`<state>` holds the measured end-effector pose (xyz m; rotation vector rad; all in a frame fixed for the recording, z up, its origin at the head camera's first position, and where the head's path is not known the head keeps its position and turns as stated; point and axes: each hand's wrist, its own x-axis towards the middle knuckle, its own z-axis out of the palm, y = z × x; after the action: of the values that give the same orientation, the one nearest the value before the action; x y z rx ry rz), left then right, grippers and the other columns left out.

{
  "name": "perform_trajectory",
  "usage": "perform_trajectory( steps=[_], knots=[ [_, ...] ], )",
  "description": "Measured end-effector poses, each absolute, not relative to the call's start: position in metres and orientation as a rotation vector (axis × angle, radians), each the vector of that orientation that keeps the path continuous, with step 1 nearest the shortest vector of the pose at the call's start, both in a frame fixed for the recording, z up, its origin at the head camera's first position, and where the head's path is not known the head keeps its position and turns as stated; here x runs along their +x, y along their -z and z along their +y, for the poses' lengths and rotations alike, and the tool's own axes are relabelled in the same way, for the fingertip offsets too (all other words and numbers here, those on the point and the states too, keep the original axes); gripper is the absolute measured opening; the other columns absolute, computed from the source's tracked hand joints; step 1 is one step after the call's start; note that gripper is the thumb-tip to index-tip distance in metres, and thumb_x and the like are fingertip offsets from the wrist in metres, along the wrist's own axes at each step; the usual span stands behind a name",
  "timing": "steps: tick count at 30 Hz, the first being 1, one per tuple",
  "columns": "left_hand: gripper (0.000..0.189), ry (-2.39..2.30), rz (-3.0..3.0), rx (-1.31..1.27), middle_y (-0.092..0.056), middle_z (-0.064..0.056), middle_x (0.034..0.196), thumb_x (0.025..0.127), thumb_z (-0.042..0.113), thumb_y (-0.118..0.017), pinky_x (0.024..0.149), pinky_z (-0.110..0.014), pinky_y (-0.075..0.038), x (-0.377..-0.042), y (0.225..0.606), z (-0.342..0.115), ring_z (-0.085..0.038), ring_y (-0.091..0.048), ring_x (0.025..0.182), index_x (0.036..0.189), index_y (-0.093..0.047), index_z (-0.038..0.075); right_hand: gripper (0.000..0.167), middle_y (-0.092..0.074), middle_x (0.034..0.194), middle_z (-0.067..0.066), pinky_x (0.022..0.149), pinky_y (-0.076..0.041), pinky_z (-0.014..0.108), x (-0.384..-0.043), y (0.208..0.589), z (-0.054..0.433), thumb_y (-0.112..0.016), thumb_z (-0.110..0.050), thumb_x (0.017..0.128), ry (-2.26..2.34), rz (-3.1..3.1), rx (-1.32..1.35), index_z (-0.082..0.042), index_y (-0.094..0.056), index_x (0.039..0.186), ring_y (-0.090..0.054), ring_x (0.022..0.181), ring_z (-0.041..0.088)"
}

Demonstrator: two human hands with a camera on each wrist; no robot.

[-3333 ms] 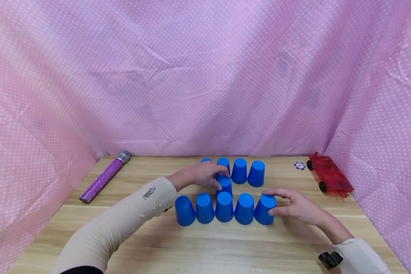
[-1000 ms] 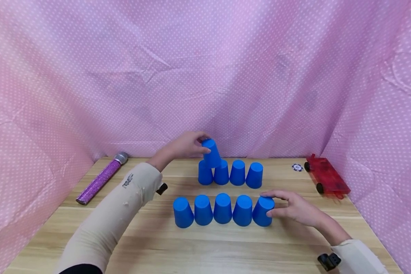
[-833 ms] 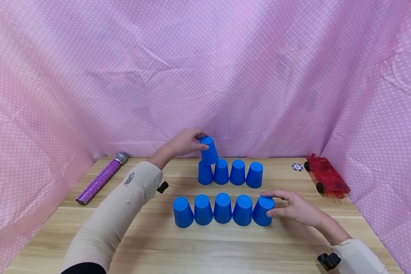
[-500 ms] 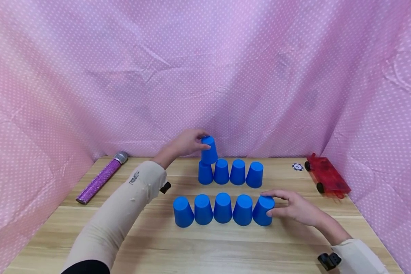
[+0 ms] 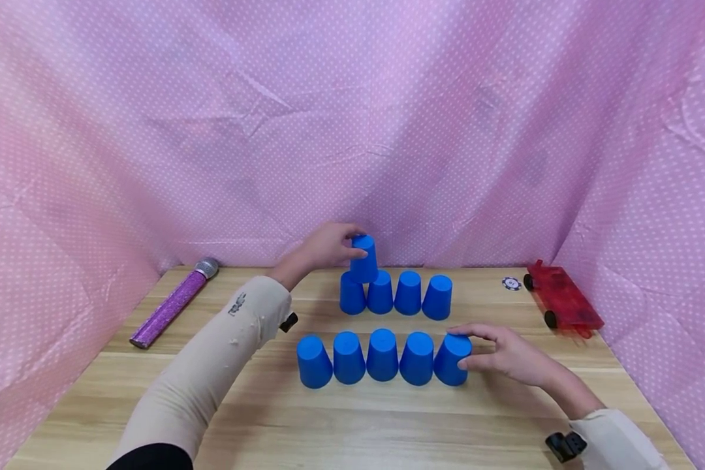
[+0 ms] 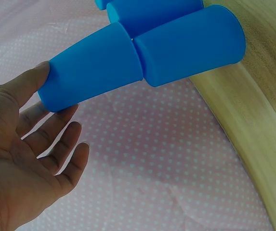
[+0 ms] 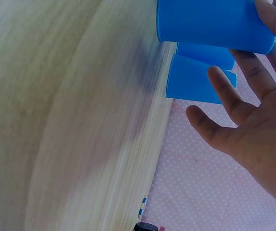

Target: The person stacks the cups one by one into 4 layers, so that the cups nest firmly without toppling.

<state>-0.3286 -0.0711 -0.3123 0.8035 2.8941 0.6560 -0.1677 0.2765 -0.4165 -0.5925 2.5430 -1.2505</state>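
From where I'm standing: L hand (image 5: 331,247) has the upper cup (image 5: 364,262) btwn thumb & fingers, over the two L-most cups of the back row (image 5: 407,294). That row, 4 side by side, runs from under those fingers off to R. R hand (image 5: 510,358) has thumb & fingers round the end cup (image 5: 448,367), R end of the front row (image 5: 382,356); other 4 line up L of those fingers. Mic (image 5: 173,307) well L of L fingers. Chip (image 5: 512,284) beyond R fingers, slightly R; toy car (image 5: 566,300) just R of chip. All on table (image 5: 352,431); cloth (image 5: 352,130) behind L fingers.
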Motion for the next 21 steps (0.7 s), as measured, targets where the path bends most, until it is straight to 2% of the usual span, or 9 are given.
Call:
perform_trajectory(
  steps=[14, 21],
  knots=[
    [0.054, -0.661, 2.892, 0.785, -0.064, -0.01, 0.132, 0.094, 0.037, -0.07, 0.097, -0.041, -0.056, -0.3261, 0.3146, -0.0724, -0.028, -0.063, 0.12, 0.14, -0.056, 0.013, 0.051, -0.061, 0.141, 0.009, 0.1, -0.037, 0.076, -0.1666, 0.4148, 0.275, -0.073, -0.032, 0.091, 1.237, 2.554, -0.577, -0.017, -0.06, 0.138, -0.044, 0.137, 0.049],
    [0.053, -0.654, 2.889, 0.784, -0.064, -0.009, 0.132, 0.094, 0.037, -0.07, 0.094, -0.038, -0.057, -0.3268, 0.315, -0.0729, -0.026, -0.062, 0.118, 0.14, -0.056, 0.014, 0.053, -0.059, 0.143, 0.011, 0.1, -0.037, 0.076, -0.1669, 0.4135, 0.274, -0.074, -0.032, 0.091, 1.239, 2.54, -0.546, -0.014, -0.059, 0.139, -0.042, 0.138, 0.05]
  ],
)
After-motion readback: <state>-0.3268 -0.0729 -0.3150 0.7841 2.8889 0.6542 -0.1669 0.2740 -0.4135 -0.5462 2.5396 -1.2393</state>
